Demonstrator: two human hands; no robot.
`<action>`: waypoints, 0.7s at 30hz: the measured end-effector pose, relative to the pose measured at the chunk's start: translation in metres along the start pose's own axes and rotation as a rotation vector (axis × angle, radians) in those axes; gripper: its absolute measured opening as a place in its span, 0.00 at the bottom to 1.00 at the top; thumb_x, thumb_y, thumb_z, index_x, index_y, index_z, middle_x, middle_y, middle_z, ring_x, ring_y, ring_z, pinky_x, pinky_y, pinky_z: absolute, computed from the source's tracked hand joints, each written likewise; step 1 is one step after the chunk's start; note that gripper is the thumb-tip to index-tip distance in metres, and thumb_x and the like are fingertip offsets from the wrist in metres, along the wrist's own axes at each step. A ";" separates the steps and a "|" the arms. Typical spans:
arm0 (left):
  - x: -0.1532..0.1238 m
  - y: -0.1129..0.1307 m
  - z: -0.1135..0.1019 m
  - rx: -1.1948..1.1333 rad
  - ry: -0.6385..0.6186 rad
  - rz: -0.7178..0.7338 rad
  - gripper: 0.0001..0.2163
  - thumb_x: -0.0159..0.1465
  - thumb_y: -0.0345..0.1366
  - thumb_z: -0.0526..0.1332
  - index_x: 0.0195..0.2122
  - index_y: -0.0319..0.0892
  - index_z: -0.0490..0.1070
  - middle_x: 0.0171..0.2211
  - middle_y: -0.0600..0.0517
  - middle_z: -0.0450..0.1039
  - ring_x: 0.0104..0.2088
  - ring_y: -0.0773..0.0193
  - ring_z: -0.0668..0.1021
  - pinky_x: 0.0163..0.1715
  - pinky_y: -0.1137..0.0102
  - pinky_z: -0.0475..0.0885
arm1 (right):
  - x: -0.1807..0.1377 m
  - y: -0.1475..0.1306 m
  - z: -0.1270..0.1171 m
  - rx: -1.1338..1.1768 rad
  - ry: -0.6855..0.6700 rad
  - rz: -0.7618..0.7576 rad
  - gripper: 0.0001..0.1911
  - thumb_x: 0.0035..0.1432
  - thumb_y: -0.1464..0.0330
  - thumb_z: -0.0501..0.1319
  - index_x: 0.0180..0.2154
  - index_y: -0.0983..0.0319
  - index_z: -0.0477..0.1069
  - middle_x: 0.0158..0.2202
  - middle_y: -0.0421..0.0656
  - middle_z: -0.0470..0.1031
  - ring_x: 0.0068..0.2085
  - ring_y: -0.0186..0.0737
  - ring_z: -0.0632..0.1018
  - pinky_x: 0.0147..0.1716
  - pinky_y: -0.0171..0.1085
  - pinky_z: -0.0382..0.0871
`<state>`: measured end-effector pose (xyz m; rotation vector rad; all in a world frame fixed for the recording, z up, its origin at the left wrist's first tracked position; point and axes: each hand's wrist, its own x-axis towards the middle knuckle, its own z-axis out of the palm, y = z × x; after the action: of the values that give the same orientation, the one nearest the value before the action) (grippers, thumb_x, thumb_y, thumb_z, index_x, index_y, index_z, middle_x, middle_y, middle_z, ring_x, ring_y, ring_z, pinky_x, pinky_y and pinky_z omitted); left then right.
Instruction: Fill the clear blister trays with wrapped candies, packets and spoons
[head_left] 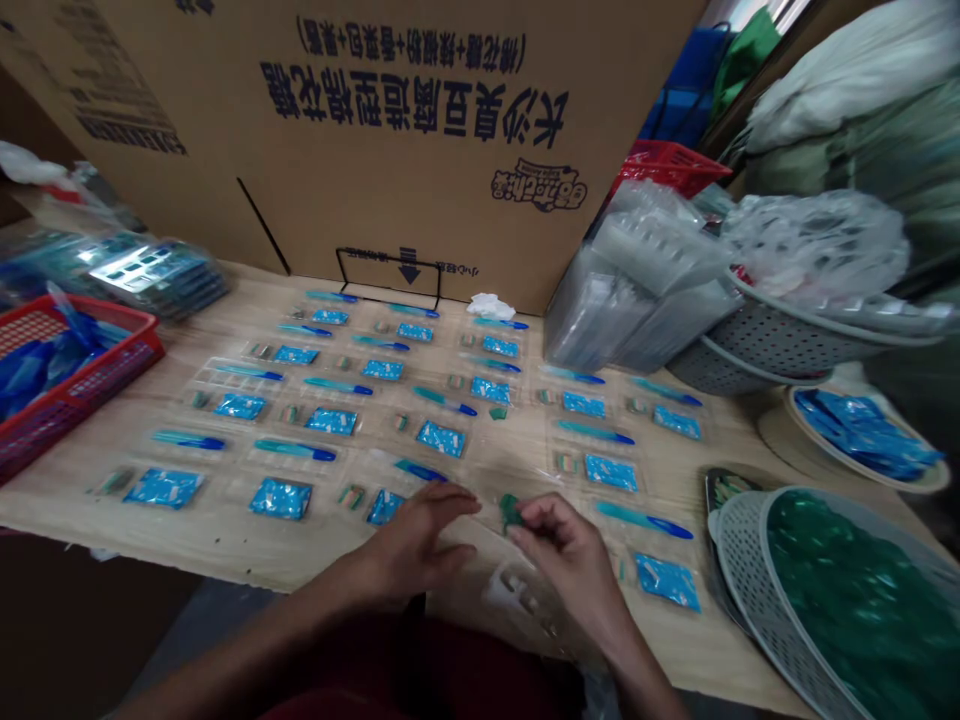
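My right hand (562, 540) pinches a small dark green piece (511, 510) between thumb and fingertips, low over the front of the table. My left hand (424, 530) hovers just left of it, thumb and fingers apart and nothing visible between them. Partly behind the left hand lie a blue packet (385, 506) and a blue pen-like stick (420, 470). Clear plastic trays spread in rows around both hands, most with a blue stick (645, 519), a blue packet (667, 580) and a small striped piece (568, 462). Another green piece (498, 412) sits farther back.
A large printed cardboard box (420, 200) stands at the back. On the left are a red basket (142, 345) of blue sticks and stacked trays (161, 275). At right are clear trays (600, 310), a bowl (780, 425) of blue packets and a grey basket (739, 550) with green pieces.
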<state>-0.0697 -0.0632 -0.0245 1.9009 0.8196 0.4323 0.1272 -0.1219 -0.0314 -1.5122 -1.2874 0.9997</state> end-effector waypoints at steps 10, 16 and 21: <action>0.013 -0.007 0.016 0.803 -0.104 0.129 0.07 0.59 0.34 0.60 0.37 0.36 0.73 0.41 0.43 0.74 0.53 0.50 0.67 0.55 0.52 0.55 | 0.039 -0.004 0.016 -0.911 -0.218 -0.310 0.05 0.53 0.77 0.60 0.31 0.61 0.70 0.31 0.44 0.74 0.36 0.45 0.74 0.37 0.40 0.65; 0.015 0.002 0.009 0.748 -0.097 0.140 0.16 0.58 0.37 0.61 0.47 0.37 0.69 0.50 0.43 0.70 0.54 0.50 0.66 0.55 0.53 0.57 | 0.070 -0.012 -0.004 -0.730 -0.163 -0.267 0.07 0.59 0.73 0.55 0.37 0.61 0.71 0.36 0.43 0.74 0.37 0.38 0.75 0.37 0.34 0.66; 0.021 0.009 0.012 0.675 -0.108 0.242 0.25 0.56 0.44 0.64 0.53 0.37 0.66 0.55 0.41 0.66 0.57 0.45 0.63 0.57 0.49 0.54 | 0.123 -0.015 0.002 -1.043 -0.120 -0.163 0.14 0.58 0.78 0.52 0.41 0.64 0.72 0.45 0.50 0.72 0.44 0.42 0.74 0.43 0.35 0.64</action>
<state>-0.0446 -0.0583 -0.0232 2.6408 0.7162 0.2005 0.1380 0.0014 -0.0215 -2.0408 -2.1552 0.2690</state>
